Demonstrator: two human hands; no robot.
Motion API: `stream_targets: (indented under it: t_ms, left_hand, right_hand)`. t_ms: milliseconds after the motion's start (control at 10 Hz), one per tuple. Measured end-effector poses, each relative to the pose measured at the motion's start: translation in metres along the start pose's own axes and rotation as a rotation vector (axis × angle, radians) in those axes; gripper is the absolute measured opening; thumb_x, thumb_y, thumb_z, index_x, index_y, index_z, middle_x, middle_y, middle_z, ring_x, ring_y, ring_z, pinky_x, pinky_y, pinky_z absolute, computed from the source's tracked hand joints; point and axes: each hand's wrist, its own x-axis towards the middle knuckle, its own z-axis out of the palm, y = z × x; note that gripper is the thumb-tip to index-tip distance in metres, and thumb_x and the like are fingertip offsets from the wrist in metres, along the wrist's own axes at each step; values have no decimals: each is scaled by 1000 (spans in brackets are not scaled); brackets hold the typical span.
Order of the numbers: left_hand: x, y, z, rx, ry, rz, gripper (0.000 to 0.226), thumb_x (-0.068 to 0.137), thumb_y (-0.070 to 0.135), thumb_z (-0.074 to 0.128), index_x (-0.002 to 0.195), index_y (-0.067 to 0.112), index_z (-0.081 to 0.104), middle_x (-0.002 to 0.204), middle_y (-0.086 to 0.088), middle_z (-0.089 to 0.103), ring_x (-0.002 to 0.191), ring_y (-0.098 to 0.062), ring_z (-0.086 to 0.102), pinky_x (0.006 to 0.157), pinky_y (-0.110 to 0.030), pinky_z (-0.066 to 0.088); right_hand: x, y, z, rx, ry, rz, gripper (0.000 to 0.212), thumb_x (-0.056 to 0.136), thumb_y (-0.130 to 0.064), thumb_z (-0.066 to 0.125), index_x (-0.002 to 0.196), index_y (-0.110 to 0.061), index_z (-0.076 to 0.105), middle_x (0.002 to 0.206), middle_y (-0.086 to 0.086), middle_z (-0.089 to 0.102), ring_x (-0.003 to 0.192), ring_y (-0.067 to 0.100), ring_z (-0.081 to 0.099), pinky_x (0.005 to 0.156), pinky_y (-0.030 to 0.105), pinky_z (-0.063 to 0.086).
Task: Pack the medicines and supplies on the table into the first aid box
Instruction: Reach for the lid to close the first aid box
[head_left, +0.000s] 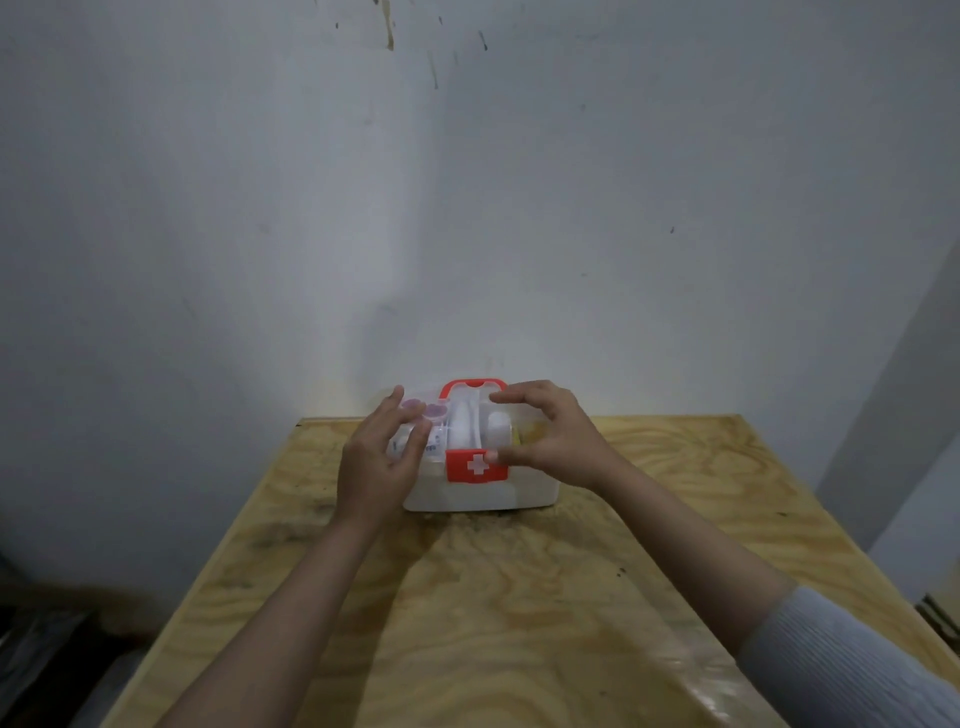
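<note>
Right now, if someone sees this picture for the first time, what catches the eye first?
The white first aid box with its red latch and white cross, at the far middle of the plywood table. The left hand and right hand rest on its clear lid, with small items visible beneath.

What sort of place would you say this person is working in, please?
Probably a plain workroom or makeshift recording space rather than a home: a bare plywood table, a scuffed, stained white wall, and only the first aid box set out.
</note>
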Motion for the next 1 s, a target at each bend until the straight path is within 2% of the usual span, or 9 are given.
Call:
stream_targets:
  t_ms: [100, 200, 300, 400, 500, 700, 800, 900, 1000]
  left_hand:
    - [-1, 0, 1, 0, 1, 12, 35, 87, 40, 57, 118, 23, 63, 144, 3, 46, 126, -19, 49, 89, -35, 51]
    - [-1, -2, 1, -2, 5, 26, 35, 88, 41, 56, 118, 25, 63, 142, 9, 43, 127, -18, 49, 90, -33, 51]
    - [-2, -3, 3, -2, 19, 40, 40, 87, 49, 52, 120, 28, 61, 142, 11, 42, 127, -19, 49, 89, -40, 54]
    - [-2, -5, 5, -3, 20, 30, 45, 86, 52, 49, 122, 29, 59, 145, 8, 41, 129, -20, 47, 89, -42, 54]
    - [1, -8, 7, -10, 12, 24, 38, 87, 47, 52, 122, 31, 58, 144, 10, 40, 129, -18, 46, 90, -42, 53]
    - [34, -7, 19, -10, -85, -46, 29, 91, 39, 53, 117, 28, 61, 146, 3, 43, 133, -18, 41, 97, -43, 48]
    - [43, -6, 26, -22, -114, -58, 33, 91, 39, 53, 122, 26, 57, 144, 1, 47, 134, -18, 40, 100, -39, 44]
    - [47, -4, 30, -29, -124, -112, 32, 92, 39, 52, 121, 27, 57, 148, 1, 41, 137, -18, 36, 103, -41, 41]
    - [43, 5, 25, -34, -157, -171, 35, 91, 44, 50, 124, 35, 54, 157, 3, 20, 143, -17, 20, 111, -54, 28]
  right_hand:
    - [-3, 6, 8, -224, -8, -95, 74, 58, -45, 84, 126, -33, 56, 134, -6, 47, 125, 16, 32, 102, 33, 32]
    - [-7, 13, 16, -390, 94, -210, 69, 63, -45, 80, 126, -30, 56, 135, -4, 52, 124, 21, 39, 102, 39, 38]
    - [-8, 27, 24, -481, 211, -353, 61, 66, -47, 71, 122, -26, 58, 127, 2, 60, 117, 26, 49, 99, 41, 42]
    - [-7, 35, 28, -537, 237, -386, 59, 70, -52, 64, 122, -26, 56, 127, 3, 61, 116, 26, 51, 99, 40, 40]
    - [-3, 38, 29, -534, 255, -395, 59, 71, -54, 63, 123, -27, 55, 128, 1, 60, 118, 25, 49, 100, 39, 39]
    - [26, 43, 21, -495, 248, -335, 62, 63, -49, 72, 120, -27, 59, 124, 1, 62, 113, 26, 52, 94, 41, 45]
    - [35, 45, 16, -498, 200, -274, 65, 63, -50, 75, 122, -29, 58, 128, -2, 59, 118, 24, 49, 98, 40, 43]
    - [41, 46, 10, -486, 130, -268, 69, 65, -55, 73, 127, -31, 54, 135, -3, 53, 124, 21, 42, 103, 42, 40]
    - [34, 37, 1, -399, 65, -238, 78, 68, -56, 72, 137, -32, 44, 148, -3, 39, 137, 19, 31, 114, 51, 25]
